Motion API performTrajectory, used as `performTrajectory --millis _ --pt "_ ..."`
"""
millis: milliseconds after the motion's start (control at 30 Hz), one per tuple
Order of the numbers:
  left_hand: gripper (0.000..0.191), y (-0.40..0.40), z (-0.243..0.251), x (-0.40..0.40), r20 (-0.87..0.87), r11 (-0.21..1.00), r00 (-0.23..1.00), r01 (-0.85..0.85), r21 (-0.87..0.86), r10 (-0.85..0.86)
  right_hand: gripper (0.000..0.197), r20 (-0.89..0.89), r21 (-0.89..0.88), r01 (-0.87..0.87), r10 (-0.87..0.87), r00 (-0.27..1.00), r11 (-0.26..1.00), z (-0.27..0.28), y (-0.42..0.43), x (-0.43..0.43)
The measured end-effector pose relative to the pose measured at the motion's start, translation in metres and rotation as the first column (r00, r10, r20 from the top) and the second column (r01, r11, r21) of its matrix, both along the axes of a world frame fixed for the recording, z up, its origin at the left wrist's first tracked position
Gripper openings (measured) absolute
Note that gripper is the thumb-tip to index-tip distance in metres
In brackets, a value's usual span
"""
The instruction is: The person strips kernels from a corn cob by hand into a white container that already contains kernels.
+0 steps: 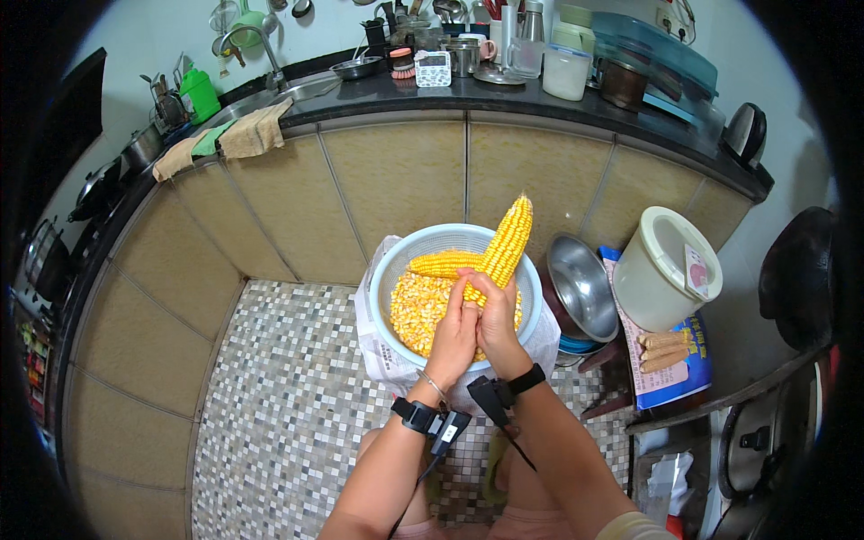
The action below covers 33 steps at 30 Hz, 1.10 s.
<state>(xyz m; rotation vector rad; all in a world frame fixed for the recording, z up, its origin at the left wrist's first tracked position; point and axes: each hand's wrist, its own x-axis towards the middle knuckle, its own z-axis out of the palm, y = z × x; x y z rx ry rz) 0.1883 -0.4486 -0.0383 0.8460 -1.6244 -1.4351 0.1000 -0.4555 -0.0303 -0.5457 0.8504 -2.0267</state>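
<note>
A yellow ear of corn (507, 241) points up and away over the basin, with both hands at its lower end. My right hand (498, 317) is wrapped around that end. Pressed close beside it, my left hand (456, 334) has its fingers at the kernels, its grip partly hidden. Below them is a light blue plastic basin (379, 317) with a perforated inner wall. Loose corn kernels (418, 310) fill its bottom, and a second ear of corn (442, 262) lies on them at the far side.
Newspaper (368, 358) lies under the basin. To the right are a steel bowl (582, 287), a lidded white bucket (651, 283) and several bare cobs (663, 352) on printed sheets. Tan cabinets (398, 175) with a dark countertop (432, 101) curve around the mosaic-tiled floor (277, 405).
</note>
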Motion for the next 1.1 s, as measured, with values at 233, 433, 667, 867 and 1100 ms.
performTrajectory --millis 233,433,667,867,1100 --pt "0.049 -0.002 -0.007 -0.001 -0.035 0.998 0.998 0.059 0.024 -0.059 0.036 0.037 0.017 0.018 -0.018 0.999 1.000 0.005 0.003 0.001" --pt "0.049 -0.002 -0.005 -0.001 -0.088 0.995 0.993 0.081 0.055 -0.076 0.032 0.036 0.016 0.008 -0.008 0.999 1.000 0.000 0.001 -0.002" --pt "0.047 -0.003 -0.015 -0.007 -0.164 0.999 0.986 0.004 -0.054 -0.013 0.021 0.027 0.050 -0.011 0.010 1.000 0.999 -0.004 0.000 0.000" --pt "0.045 -0.001 -0.001 0.001 -0.050 0.994 0.996 0.076 0.076 -0.073 0.021 0.021 0.032 -0.012 0.012 1.000 0.999 -0.003 0.001 -0.004" --pt "0.041 -0.005 0.002 -0.001 -0.188 0.994 0.981 0.062 0.089 -0.044 0.027 -0.020 0.126 -0.153 0.157 0.987 0.980 0.011 0.016 -0.010"
